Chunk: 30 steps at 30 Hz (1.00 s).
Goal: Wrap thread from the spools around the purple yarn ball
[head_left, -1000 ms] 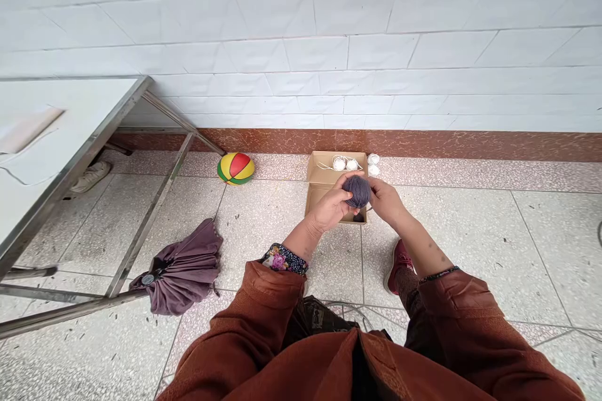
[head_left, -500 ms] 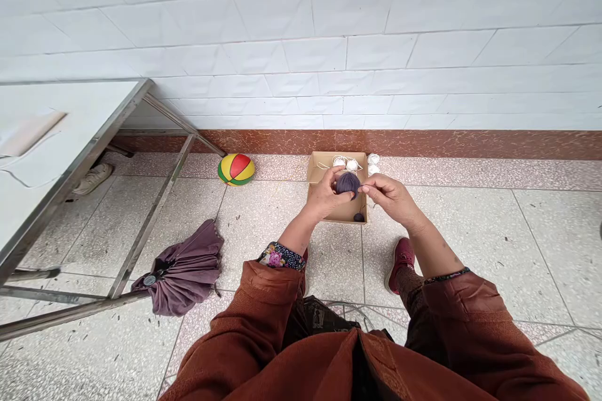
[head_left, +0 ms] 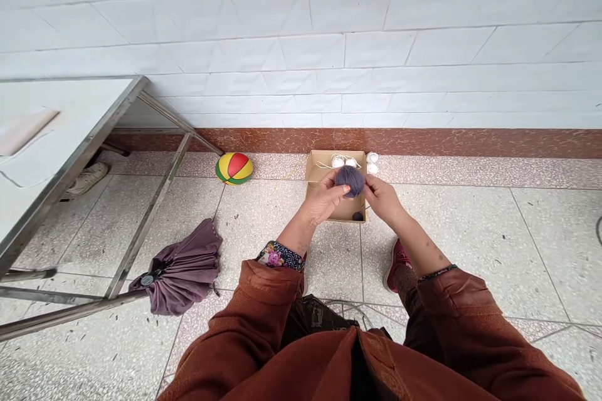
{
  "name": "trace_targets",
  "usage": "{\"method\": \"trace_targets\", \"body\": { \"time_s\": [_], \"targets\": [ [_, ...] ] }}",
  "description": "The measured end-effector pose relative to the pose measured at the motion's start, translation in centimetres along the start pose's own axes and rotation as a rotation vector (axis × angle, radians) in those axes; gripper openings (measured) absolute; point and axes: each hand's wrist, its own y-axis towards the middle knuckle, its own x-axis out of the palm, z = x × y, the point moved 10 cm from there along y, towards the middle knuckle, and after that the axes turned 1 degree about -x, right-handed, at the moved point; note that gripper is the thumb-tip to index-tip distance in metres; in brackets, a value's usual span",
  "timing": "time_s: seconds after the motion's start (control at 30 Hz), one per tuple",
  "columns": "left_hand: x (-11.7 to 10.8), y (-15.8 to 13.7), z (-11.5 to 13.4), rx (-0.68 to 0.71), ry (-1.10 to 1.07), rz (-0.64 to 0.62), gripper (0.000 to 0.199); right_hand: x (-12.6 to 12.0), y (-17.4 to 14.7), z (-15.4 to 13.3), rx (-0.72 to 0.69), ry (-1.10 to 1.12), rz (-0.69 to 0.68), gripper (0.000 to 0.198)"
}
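I hold the dark purple-grey ball of yarn [head_left: 349,180] over the cardboard box [head_left: 347,208] ahead of me; call the yarn the clock's centre, twelve towards the wall [head_left: 324,53]. My left hand [head_left: 324,199] cups it from nine o'clock, thumb laid across its near side. My right hand [head_left: 384,202] is bent in at three, fingertips partly hidden against the yarn, so I cannot tell how tightly they close or whether a strand is between them.

The yarn and my left hand block my view of the box's middle. Within the box, a small dark ball [head_left: 358,216] sits between five and six; two white balls [head_left: 350,163] with loose strands lie between eleven and twelve. Two more white balls [head_left: 372,163] are just outside, between one and two.

At nine, well apart, rests a yellow, red and green ball [head_left: 234,168]. Beyond it the metal-framed table [head_left: 108,91] stands in the way on that side, another person's shoe [head_left: 88,178] underneath. At eight a purple umbrella [head_left: 188,272] lies by the table's lower bar. My red shoe [head_left: 399,263] is at five.
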Motion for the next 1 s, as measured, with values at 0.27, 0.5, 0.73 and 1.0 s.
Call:
{"method": "trace_targets", "body": {
  "time_s": [0.27, 0.5, 0.73, 1.0],
  "targets": [
    [-4.1, 0.6, 1.3, 0.044, 0.114, 0.300, 0.051, 2.2, -1.1, -4.0, -0.195, 0.047, -0.296, 0.023],
    [-3.0, 0.5, 1.3, 0.028, 0.432, 0.234, 0.055, -2.7, -0.7, -6.6, -0.199, 0.215, -0.103, 0.034],
    [1.9, -0.4, -0.8, -0.051, 0.358, -0.188, 0.084, -4.6, 0.4, -3.7, -0.105, 0.145, 0.134, 0.036],
    [1.4, -0.1, 0.1, -0.010, 0.102, -0.079, 0.065, -1.1, 0.5, -0.5, -0.028, 0.055, 0.028, 0.027]
  ]
}}
